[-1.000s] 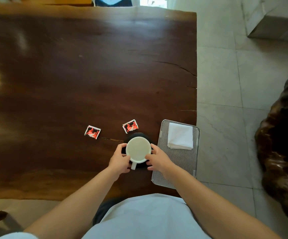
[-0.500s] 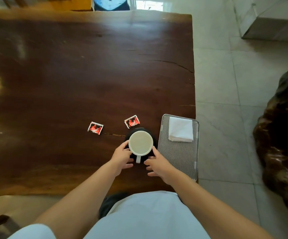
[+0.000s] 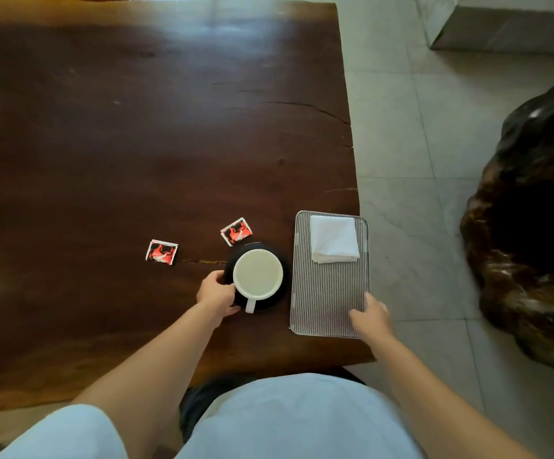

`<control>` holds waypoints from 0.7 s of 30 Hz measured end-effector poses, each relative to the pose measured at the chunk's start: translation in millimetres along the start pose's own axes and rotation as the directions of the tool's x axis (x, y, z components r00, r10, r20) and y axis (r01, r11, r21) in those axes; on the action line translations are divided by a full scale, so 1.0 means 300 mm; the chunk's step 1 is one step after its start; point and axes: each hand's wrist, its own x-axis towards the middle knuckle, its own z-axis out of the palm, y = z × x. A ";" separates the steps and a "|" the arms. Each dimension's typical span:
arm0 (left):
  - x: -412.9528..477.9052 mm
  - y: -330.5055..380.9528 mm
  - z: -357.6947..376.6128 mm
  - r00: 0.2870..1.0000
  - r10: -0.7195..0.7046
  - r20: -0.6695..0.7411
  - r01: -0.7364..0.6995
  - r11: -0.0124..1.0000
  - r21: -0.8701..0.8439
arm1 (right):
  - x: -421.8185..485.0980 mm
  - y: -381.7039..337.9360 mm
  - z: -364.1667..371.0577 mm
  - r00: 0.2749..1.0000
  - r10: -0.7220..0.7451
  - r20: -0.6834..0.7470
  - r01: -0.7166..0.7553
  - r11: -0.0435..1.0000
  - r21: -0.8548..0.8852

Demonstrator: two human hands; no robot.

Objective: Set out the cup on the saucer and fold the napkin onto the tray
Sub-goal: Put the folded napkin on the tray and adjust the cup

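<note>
A white cup (image 3: 257,274) stands upright on a black saucer (image 3: 283,286), its handle pointing toward me. My left hand (image 3: 216,291) grips the saucer's left rim beside the cup. To the right lies a ribbed metal tray (image 3: 327,293) with a folded white napkin (image 3: 334,238) on its far half. My right hand (image 3: 370,318) rests on the tray's near right corner, fingers spread; whether it pinches the rim I cannot tell.
Two red-and-white sachets (image 3: 162,252) (image 3: 236,231) lie on the dark wooden table (image 3: 136,144) left of and behind the saucer. The tray sits at the table's right edge, above a tiled floor (image 3: 408,160). A dark gnarled wooden block (image 3: 534,226) stands at the right.
My right hand has left the cup and moved right onto the tray's near corner. My left hand has stayed at the saucer's left side.
</note>
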 end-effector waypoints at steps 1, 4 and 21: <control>0.009 -0.001 0.000 1.000 0.024 -0.020 -0.023 0.999 0.049 | 0.001 0.010 0.010 0.999 0.000 0.045 0.000 1.000 -0.002; 0.026 -0.014 -0.002 0.996 0.082 -0.042 -0.074 0.982 0.172 | 0.008 0.022 0.040 0.998 0.003 0.056 -0.003 1.000 0.002; 0.002 -0.091 0.000 0.999 -0.046 0.021 0.047 0.999 -0.024 | 0.101 0.011 -0.008 0.993 -0.104 0.047 0.109 0.986 -0.125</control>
